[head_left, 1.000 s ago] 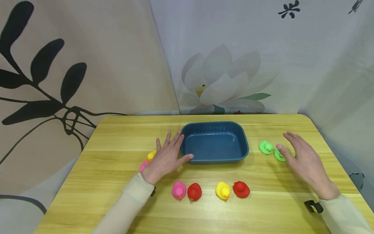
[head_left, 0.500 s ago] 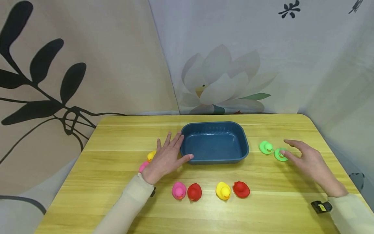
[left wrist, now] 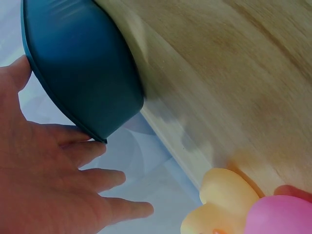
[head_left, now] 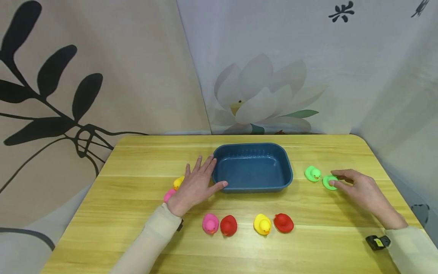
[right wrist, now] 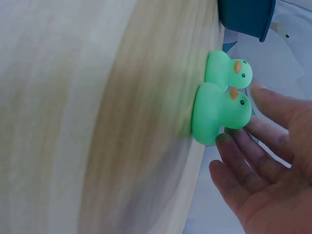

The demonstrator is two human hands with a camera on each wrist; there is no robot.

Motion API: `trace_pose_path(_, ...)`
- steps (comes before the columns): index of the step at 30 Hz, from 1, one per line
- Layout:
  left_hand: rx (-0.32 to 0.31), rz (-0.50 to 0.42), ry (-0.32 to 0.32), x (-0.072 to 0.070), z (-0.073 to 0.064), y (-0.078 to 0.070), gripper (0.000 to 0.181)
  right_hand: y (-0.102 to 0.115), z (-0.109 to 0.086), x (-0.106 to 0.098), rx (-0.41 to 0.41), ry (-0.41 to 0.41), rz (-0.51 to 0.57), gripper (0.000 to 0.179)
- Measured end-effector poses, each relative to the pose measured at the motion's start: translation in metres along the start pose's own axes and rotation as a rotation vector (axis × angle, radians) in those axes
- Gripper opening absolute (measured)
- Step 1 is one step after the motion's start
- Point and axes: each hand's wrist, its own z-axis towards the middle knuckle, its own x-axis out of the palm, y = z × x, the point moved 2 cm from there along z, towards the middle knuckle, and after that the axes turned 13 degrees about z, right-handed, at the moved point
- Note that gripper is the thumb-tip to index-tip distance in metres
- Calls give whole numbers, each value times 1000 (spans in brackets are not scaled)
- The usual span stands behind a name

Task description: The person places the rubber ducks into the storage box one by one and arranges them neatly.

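My left hand (head_left: 195, 186) lies against the left rim of a dark blue plastic basin (head_left: 253, 188), fingers spread. In the left wrist view its thumb and fingertips touch the rim of the basin (left wrist: 83, 73). At the right, my right hand (head_left: 364, 192) reaches round a green rubber duck (head_left: 327, 183), thumb on the near side and fingers beyond. The right wrist view has a gap between the thumb and that duck's head (right wrist: 236, 109); the fingers are softly bent behind it. A second green duck (head_left: 313, 173) sits just to its left.
Along the front of the wooden table (head_left: 239, 255) stand a pink duck (head_left: 210, 223), a red duck (head_left: 228, 225), a yellow duck (head_left: 262, 224) and another red duck (head_left: 283, 223). Beside my left wrist, a yellow duck (head_left: 178, 182) and a pink duck (head_left: 169, 195) are partly hidden.
My right hand has lowered towards the right green duck, and its thumb and fingers have closed in around it. The left hand has stayed on the basin's rim.
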Motion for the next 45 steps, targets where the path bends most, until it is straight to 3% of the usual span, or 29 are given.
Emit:
trace_pose_path(10, 0, -10, 1, 1, 0, 1, 95, -2, 1, 2, -23, -17, -16, 41)
trace_pose_path(19, 8, -25, -2, 1, 1, 0, 95, 6, -5, -4, -87, -80, -22, 36)
trace_pose_path(36, 18, -122, 2, -1, 0, 3, 92, 59, -8, -13, -194, -181, -9, 34)
trace_pose_path(45, 38, -129, -59, 0, -2, 2, 86, 91, -4, -4, -250, -202, 92, 34)
